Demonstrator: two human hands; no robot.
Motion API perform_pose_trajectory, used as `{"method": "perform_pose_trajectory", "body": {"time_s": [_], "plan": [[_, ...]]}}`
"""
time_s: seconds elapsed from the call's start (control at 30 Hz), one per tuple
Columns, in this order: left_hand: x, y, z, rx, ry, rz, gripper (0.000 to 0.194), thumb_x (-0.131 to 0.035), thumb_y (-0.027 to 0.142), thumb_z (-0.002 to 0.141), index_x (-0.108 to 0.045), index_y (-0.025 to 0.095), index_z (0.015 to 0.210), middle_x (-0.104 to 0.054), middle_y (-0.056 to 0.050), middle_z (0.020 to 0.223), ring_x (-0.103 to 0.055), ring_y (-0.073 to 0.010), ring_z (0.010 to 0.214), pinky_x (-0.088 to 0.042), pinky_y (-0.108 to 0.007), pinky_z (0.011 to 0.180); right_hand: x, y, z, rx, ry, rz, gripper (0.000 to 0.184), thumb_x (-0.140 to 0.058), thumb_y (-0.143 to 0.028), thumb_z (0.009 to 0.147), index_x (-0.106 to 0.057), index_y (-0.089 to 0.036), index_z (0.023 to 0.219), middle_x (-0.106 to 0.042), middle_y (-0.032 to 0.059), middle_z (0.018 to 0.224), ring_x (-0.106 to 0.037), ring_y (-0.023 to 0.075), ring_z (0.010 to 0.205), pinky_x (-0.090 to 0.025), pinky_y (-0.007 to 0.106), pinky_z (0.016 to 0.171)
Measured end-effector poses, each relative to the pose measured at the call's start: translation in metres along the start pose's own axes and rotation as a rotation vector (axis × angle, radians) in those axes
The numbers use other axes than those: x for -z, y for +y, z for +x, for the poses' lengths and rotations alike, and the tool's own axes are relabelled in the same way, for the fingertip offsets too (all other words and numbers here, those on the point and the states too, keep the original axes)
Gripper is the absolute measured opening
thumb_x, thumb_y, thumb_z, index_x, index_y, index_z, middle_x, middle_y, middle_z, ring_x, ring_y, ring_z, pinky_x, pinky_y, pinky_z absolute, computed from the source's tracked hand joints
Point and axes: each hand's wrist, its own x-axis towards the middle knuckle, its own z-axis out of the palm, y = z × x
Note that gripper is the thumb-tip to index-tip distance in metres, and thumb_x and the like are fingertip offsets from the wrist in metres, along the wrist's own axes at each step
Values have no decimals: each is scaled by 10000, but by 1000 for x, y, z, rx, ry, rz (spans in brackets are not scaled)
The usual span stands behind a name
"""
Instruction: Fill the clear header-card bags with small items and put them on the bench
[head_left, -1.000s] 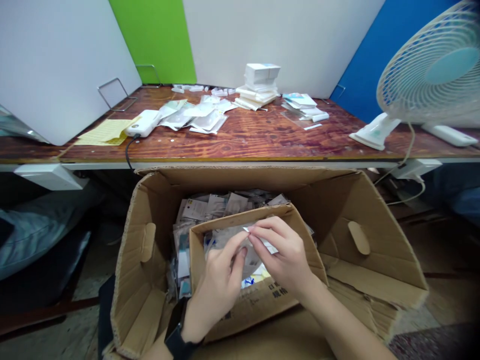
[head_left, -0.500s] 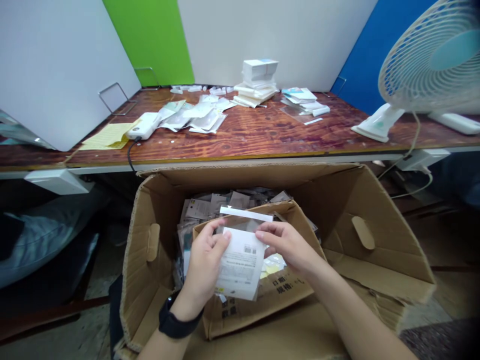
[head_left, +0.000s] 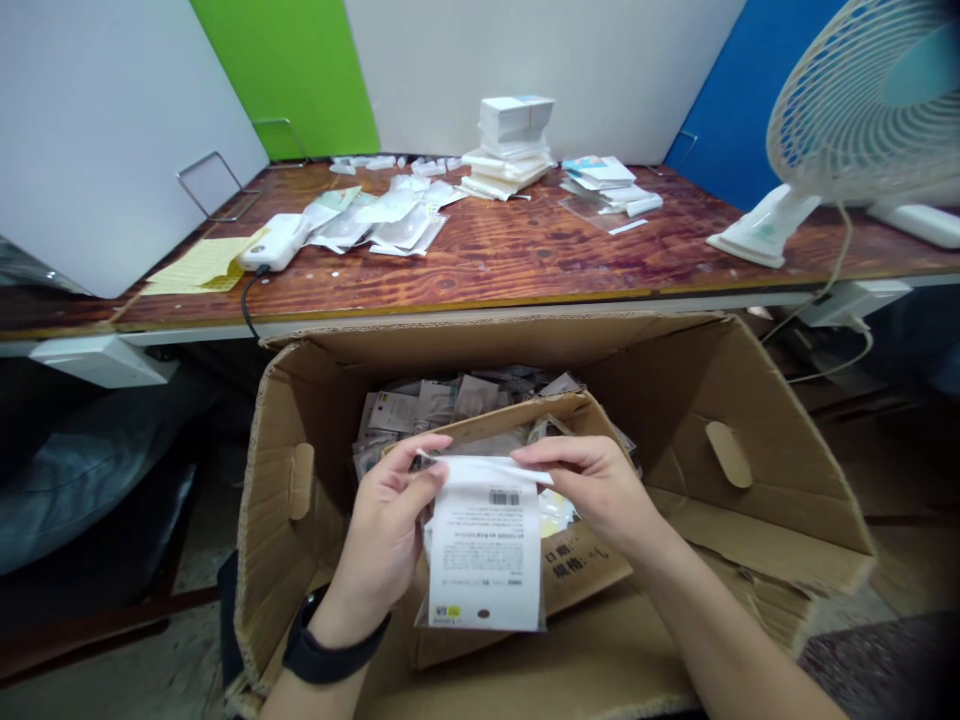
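Varnished wooden table (head_left: pixel 480 262) at the far side, loose packets (head_left: pixel 379 225) scattered across it; below, an open cardboard carton (head_left: pixel 697 430) holding more packets (head_left: pixel 420 410). Over the carton, a clear plastic bag (head_left: pixel 484 545) with a white barcoded label (head_left: pixel 484 565), long axis upright, sealing strip (head_left: pixel 487 470) along the top edge, away from the body. Top corners pinched between thumb and fingers of left hand (head_left: pixel 382 530) and right hand (head_left: pixel 589 480), hands apart across the bag's width.
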Motion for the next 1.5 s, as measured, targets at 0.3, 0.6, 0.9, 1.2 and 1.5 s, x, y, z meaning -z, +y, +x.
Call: {"method": "perform_pose_trajectory", "body": {"time_s": [0.3,0.6,0.9,1.2,1.5], "plan": [[4,2,-10,-122,-51,-82,121,-694,165,625,-573,169,633,-572,32,607,-518,-89,489,-382,-167,433,8,-18,-7,420,-231,-96,314,-551,-10,718,-727,-223,865,-682,43,785,-619,140,654,-480,237,569],[3,18,-17,-54,-145,-183,179,-578,328,664,-616,158,625,-561,-21,552,-533,-149,506,-421,-239,479,6,-23,-13,421,-313,-30,250,-523,-135,746,-711,-131,911,-664,107,859,-617,186,714,-475,287,615],[11,13,-13,-34,-104,-100,179,-657,171,655,-628,187,831,-579,2,587,-535,-103,505,-429,-189,481,2,-17,-14,384,-199,-116,332,-569,-37,739,-657,-197,1016,-616,65,897,-572,147,716,-454,250,562],[7,14,-11,1,-31,-85,203,-704,178,654,-603,174,830,-603,8,562,-562,-99,490,-466,-174,465,4,-19,-13,246,-235,-56,315,-560,-83,792,-629,-204,1074,-585,64,954,-547,131,749,-452,248,611],[14,15,-9,-7,-64,-73,213,-690,175,680,-604,187,875,-630,-10,609,-585,-114,527,-493,-196,487,1,-17,-14,-4,-173,153,334,-614,-141,779,-575,-222,1101,-580,24,885,-555,108,718,-464,220,608]]}}
